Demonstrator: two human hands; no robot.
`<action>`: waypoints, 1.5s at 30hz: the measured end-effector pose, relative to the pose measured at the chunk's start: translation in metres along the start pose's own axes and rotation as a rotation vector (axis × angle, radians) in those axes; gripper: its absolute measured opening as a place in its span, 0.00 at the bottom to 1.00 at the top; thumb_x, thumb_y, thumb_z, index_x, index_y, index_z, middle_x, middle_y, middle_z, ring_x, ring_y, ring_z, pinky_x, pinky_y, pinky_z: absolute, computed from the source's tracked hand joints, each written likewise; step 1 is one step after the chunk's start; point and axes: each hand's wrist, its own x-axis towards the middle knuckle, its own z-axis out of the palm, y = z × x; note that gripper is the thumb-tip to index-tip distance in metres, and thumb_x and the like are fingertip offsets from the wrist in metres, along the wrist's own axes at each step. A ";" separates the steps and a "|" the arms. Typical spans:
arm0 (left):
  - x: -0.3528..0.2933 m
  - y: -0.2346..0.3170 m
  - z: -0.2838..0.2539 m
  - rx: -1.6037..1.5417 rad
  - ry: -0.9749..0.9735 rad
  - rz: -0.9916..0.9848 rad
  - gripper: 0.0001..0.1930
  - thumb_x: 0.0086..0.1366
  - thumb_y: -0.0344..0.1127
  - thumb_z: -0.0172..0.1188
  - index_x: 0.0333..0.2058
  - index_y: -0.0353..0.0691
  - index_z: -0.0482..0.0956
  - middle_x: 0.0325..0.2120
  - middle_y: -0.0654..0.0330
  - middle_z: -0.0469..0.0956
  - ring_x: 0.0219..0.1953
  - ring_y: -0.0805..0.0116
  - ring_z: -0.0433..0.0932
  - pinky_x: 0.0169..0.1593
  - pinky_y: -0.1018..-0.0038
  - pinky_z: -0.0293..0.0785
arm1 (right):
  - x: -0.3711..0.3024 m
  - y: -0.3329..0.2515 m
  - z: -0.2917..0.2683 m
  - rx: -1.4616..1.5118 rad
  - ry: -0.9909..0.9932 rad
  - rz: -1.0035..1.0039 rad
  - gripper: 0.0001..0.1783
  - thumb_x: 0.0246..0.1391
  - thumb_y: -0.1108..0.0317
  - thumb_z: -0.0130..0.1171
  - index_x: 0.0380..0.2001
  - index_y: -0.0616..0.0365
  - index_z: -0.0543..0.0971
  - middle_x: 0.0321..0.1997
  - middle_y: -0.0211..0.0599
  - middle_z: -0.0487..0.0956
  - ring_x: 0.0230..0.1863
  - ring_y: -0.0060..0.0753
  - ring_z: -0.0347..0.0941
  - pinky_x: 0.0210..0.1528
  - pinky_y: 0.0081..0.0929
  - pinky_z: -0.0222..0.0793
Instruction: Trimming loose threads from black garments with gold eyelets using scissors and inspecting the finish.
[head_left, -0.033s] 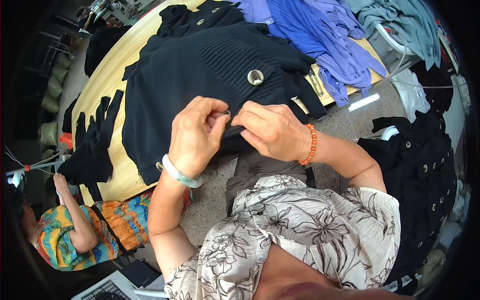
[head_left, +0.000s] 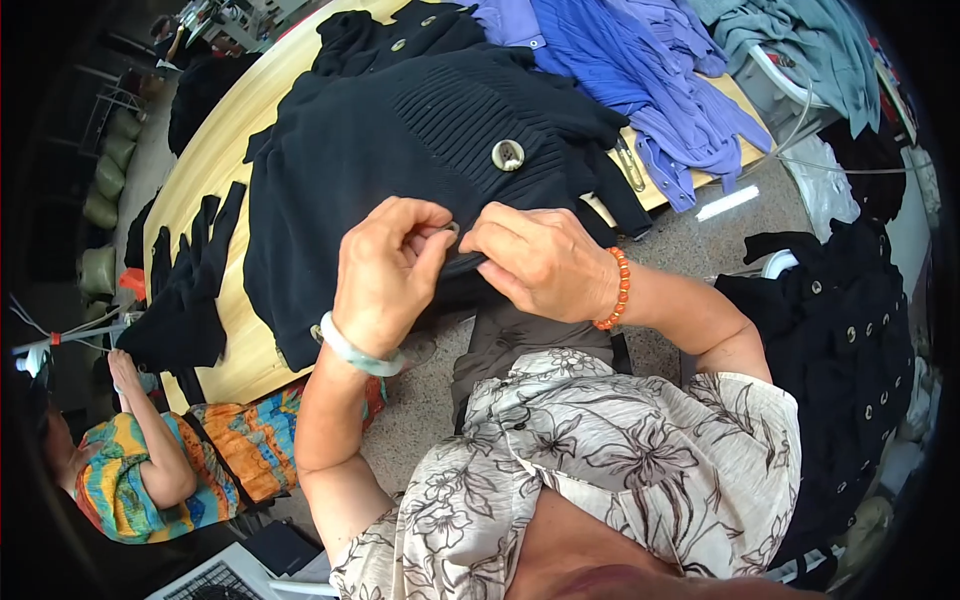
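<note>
A black knitted garment (head_left: 340,170) with a ribbed panel lies over the table's near edge in front of me. A large brown-and-cream button (head_left: 508,155) sits on it, above my right hand. My left hand (head_left: 385,265), wearing a pale bangle, is closed in a pinch on a small button (head_left: 453,229), only whose rim shows. My right hand (head_left: 540,258), with an orange bead bracelet, is pinched close beside it at the garment's edge; what its fingertips hold is too small to make out.
The garment rests on a light wooden table (head_left: 268,350). Blue-purple knitwear (head_left: 640,90) is heaped at the far right, by small metal snips (head_left: 630,163). Black buttoned garments (head_left: 840,330) hang at my right. Another person (head_left: 150,455) works at the left, holding black cloth.
</note>
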 end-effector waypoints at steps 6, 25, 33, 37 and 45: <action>-0.003 -0.013 -0.002 -0.661 -0.006 -0.264 0.06 0.59 0.20 0.63 0.36 0.28 0.80 0.31 0.58 0.81 0.31 0.78 0.79 0.37 0.84 0.77 | 0.007 -0.001 0.005 0.011 0.035 0.024 0.19 0.41 0.77 0.64 0.40 0.62 0.74 0.33 0.39 0.75 0.29 0.40 0.77 0.32 0.31 0.74; -0.017 -0.012 0.007 0.103 0.111 0.266 0.11 0.51 0.16 0.60 0.36 0.30 0.78 0.29 0.51 0.77 0.32 0.54 0.78 0.36 0.68 0.74 | 0.011 0.008 -0.003 -0.062 -0.167 0.020 0.19 0.49 0.76 0.58 0.46 0.67 0.71 0.37 0.45 0.71 0.35 0.49 0.74 0.38 0.38 0.72; -0.015 -0.012 0.003 0.044 0.079 0.224 0.08 0.53 0.17 0.59 0.33 0.32 0.79 0.27 0.54 0.78 0.29 0.59 0.79 0.33 0.72 0.73 | 0.008 0.019 0.001 0.051 -0.071 -0.055 0.10 0.47 0.78 0.56 0.35 0.65 0.76 0.33 0.43 0.72 0.33 0.46 0.74 0.35 0.36 0.72; -0.014 -0.017 -0.008 -0.054 -0.046 0.155 0.05 0.55 0.21 0.59 0.32 0.33 0.79 0.25 0.58 0.75 0.26 0.68 0.74 0.31 0.77 0.68 | 0.010 0.013 -0.011 0.181 -0.126 0.063 0.07 0.48 0.72 0.58 0.31 0.63 0.79 0.29 0.40 0.75 0.28 0.43 0.74 0.29 0.35 0.70; -0.008 -0.008 -0.017 -0.383 -0.372 -0.030 0.05 0.60 0.26 0.57 0.34 0.31 0.76 0.25 0.62 0.75 0.29 0.76 0.71 0.35 0.78 0.68 | 0.009 0.014 -0.020 0.198 -0.121 0.141 0.13 0.52 0.58 0.62 0.28 0.57 0.79 0.23 0.36 0.77 0.24 0.43 0.75 0.26 0.34 0.69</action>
